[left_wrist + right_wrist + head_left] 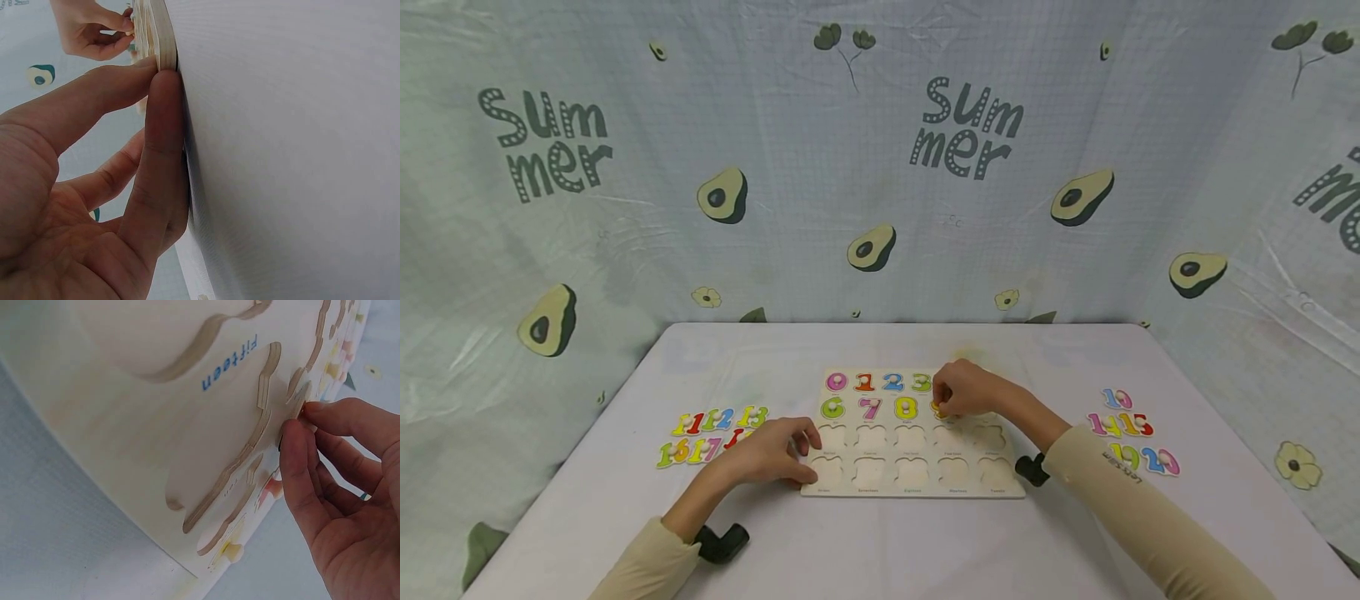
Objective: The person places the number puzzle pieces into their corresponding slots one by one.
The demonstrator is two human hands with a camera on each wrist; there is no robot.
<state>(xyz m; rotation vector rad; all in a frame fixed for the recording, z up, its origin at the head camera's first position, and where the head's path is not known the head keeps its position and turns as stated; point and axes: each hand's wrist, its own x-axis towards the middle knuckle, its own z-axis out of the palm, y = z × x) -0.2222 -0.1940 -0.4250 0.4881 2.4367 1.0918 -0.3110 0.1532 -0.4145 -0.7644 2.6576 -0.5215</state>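
"How do the fingers stand?"

"On the right hand (972, 389), thumb and fingers are together, pinching one number piece (937, 411), yellow where it shows, over the board's second row, just right of the 8. I can't tell whether it's fully seated. On the left hand (767, 452), they're apart, a thumb and one finger touching the left edge of the board (891, 491)."

"One board, then. What's filled?"

"Seven seated pieces (870, 408) are plain from above: 0, 1, 2, 3 in the top row; 6, 7, 8 below. The right hand covers the rest of those two rows."

"And unfilled?"

"Ten bare recesses (912, 472), two rows of five."

"Loose ones?"

"On the desk (880, 550), six left-hand pieces (717, 419) that I can see, one partly behind the left hand, and five right-hand pieces (1138, 425): 10, 14, 15, 19, 20."

"Further out?"

"Two black wrist devices (722, 543), one per wrist, and two beige sleeves (651, 562). Behind the desk hangs a printed cloth (790, 142) with five large avocados (871, 247) and three 'summer' prints (966, 127), one cut off at the right."
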